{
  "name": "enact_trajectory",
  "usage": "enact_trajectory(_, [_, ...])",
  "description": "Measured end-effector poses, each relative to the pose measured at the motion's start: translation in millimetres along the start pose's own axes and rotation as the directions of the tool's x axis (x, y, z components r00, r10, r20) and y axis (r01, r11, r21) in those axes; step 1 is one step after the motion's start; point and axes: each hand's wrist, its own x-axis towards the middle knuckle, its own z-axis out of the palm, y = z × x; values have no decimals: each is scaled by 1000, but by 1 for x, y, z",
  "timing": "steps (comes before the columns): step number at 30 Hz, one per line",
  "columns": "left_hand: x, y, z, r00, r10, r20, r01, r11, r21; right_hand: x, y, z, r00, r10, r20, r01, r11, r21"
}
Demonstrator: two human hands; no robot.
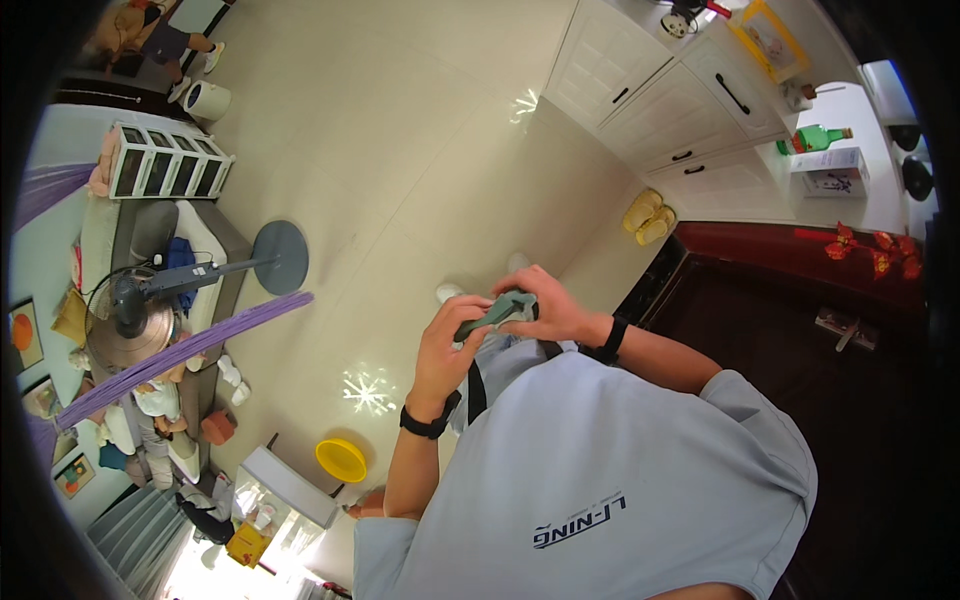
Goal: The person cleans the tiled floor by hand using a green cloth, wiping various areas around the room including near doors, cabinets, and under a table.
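Note:
Both hands are raised in front of the light grey T-shirt, at the middle of the head view. My left hand (444, 351) pinches one end of a small, folded, grey-green item (504, 307) between thumb and fingers. On its other side my right hand (553, 306) grips the item, fingers curled over the top and thumb below. A whitish part shows near the right thumb. Whether the item is cloth or a soft pouch cannot be told. Each wrist bears a black band. Below the hands, part of the light trousers and white shoes show.
A dark door (757, 360) and white cabinets (697, 112) stand to the right, with yellow slippers (649, 216) on the floor. At left are a standing fan (202, 279), a purple string curtain (187, 349) and a sofa with a person seated. Another person is at top left. A yellow basin (340, 460) lies lower left.

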Motion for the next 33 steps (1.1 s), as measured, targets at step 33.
enact_trajectory(33, [-47,-59,-17,923,-337,-184,355,932,73,-10,28,-50,862,417,-288,-258,850,459])
